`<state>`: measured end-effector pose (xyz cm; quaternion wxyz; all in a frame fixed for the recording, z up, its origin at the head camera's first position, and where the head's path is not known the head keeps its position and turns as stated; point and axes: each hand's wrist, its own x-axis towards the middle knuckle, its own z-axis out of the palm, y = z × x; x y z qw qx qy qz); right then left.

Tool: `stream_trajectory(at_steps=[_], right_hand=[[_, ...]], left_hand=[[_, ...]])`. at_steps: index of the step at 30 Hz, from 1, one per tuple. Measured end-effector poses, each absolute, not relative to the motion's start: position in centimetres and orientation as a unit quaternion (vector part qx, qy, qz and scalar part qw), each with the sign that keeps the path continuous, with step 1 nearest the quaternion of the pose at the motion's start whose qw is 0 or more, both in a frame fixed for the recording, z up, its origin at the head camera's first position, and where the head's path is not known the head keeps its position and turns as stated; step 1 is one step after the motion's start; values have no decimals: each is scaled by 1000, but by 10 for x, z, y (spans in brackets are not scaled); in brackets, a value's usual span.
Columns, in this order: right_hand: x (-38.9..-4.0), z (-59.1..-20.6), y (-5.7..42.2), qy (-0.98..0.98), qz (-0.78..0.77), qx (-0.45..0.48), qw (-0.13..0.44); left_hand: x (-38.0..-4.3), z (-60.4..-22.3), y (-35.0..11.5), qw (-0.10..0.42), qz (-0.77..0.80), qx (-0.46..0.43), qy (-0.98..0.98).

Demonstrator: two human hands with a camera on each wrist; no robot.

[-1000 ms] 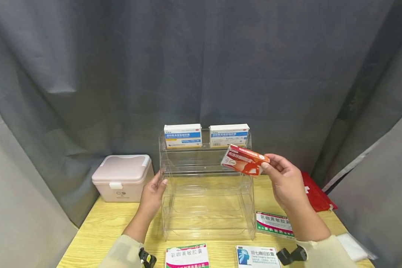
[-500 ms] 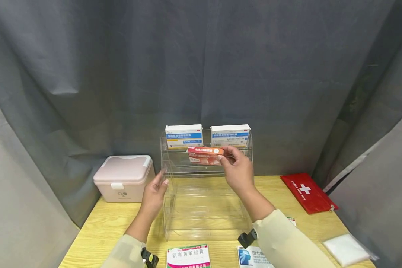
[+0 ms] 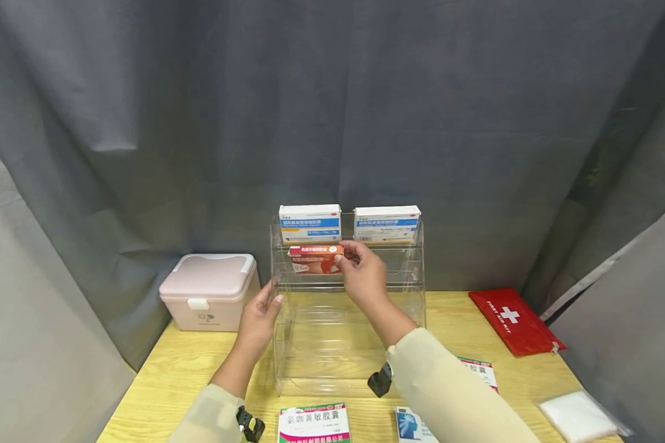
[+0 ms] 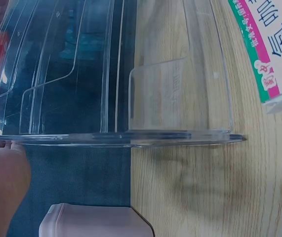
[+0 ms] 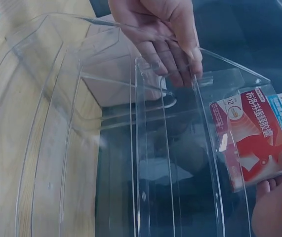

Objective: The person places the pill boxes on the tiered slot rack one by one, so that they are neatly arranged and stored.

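Note:
A clear plastic tiered display rack (image 3: 332,387) stands on the wooden table. My left hand (image 3: 259,317) grips its left side panel, fingers on the outer side. My right hand (image 3: 366,274) pinches the right end of a red and orange medicine box (image 3: 310,261). The box is held level at the left part of the second tier from the top, inside or just over it; its bottom edge is hard to make out. Above it, two white and blue medicine boxes, one left (image 3: 310,227) and one right (image 3: 386,227), stand upright on the top tier.
A pink lidded case (image 3: 209,292) stands left of the rack. Green and magenta medicine boxes lie in front (image 3: 314,423) and to the right (image 3: 479,372). A blue and white box (image 3: 412,426) is partly under the right sleeve. A red first aid pouch (image 3: 515,323) lies right.
My right hand has carried the red medicine box leftward from the rack's right side to the second tier, turning it level. My left hand has kept its hold on the rack.

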<state>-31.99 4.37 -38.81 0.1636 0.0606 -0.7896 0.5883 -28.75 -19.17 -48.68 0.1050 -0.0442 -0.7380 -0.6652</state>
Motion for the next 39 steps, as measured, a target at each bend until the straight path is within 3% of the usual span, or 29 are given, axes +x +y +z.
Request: stream_trajectory(at_steps=[32, 39], right_hand=[[-324, -396, 35, -829, 524, 112, 159], [-305, -403, 55, -818, 541, 113, 161]], left_hand=[[-291, -482, -188, 122, -663, -54, -736], [-288, -486, -188, 122, -660, -46, -740]])
